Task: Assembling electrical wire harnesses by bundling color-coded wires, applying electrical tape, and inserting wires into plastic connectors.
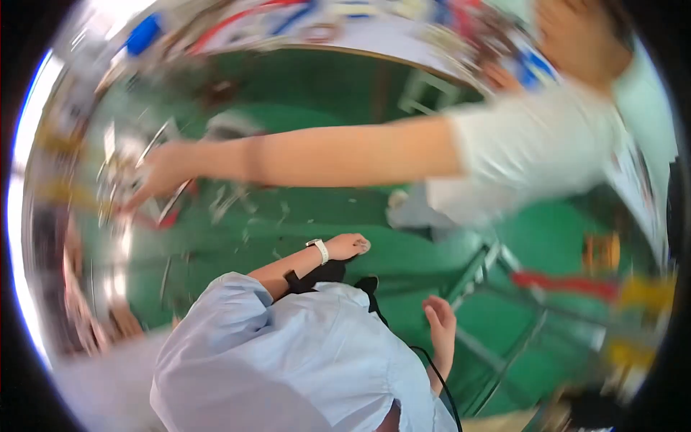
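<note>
My left hand (348,246) is in front of my body, with a pale band around its wrist. Its fingers are curled, and a small pale thing shows at the fingertips, too blurred to name. Lower and to the right, my right hand (440,324) hangs beside my pale blue shirt (288,353), thumb and fingers apart, nothing visible in it. A thin black cable (440,374) runs close by that hand. Beyond my hands, another person's arm (345,155) stretches across from the right. That person's hand (162,173) is at a blurred cluster of metal parts (115,169) on the left.
A worktable (360,39) crowded with blurred items stands at the far side. To my right is a metal frame (497,317) with a red bar (565,282), and beyond it an orange stool (601,250). Pale scraps (230,201) lie on the green floor (302,209).
</note>
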A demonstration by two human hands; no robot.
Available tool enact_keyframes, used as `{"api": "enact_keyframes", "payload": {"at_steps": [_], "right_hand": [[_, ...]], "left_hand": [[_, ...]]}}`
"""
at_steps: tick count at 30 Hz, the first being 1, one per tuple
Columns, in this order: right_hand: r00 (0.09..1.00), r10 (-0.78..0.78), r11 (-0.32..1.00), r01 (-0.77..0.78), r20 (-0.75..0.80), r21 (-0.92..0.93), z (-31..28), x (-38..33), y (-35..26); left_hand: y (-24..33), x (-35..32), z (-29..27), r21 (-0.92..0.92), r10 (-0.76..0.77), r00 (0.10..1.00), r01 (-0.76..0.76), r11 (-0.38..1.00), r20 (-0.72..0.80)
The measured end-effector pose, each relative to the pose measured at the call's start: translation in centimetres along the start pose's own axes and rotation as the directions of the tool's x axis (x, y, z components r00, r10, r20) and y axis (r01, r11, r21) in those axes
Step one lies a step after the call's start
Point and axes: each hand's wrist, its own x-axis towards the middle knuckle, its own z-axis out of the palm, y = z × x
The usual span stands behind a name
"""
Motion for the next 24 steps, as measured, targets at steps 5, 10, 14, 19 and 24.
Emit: {"api": "enact_keyframes", "payload": {"at_steps": [5,10,14,19,24], "right_hand": [[0.759,0.057,0.933,0.191,0.648,-0.305,12.9,9.4,-2.0],[0.298,0.180,0.774,0.545,0.937,-0.322,31.2,8.7,-3.4],[-0.013,0.292,0.713,0.669,0.956,-0.209,46.5,4.6,-3.9],[-0.248,0.328,0.582,0.813,0.912,0.012,62.0,-0.9,-3.0],[-0.335,0.287,0.651,0.756,0.897,0.075,76.0,-1.3,-4.7]], "left_hand": [[-13.8,-22.0,-6.1,-0.322,-0.435,0.623,0.292,0.900,-0.650],[-21.0,-36.2,2.6,-0.594,-0.631,0.182,0.218,0.774,-0.754],[-25.2,-41.2,7.1,-0.732,-0.739,-0.018,0.153,0.664,-0.674],[-29.8,-45.4,7.3,-0.789,-0.814,0.126,0.203,0.580,-0.567],[-32.7,-48.8,-1.4,-0.838,-0.840,0.011,0.067,0.541,-0.542]]}}
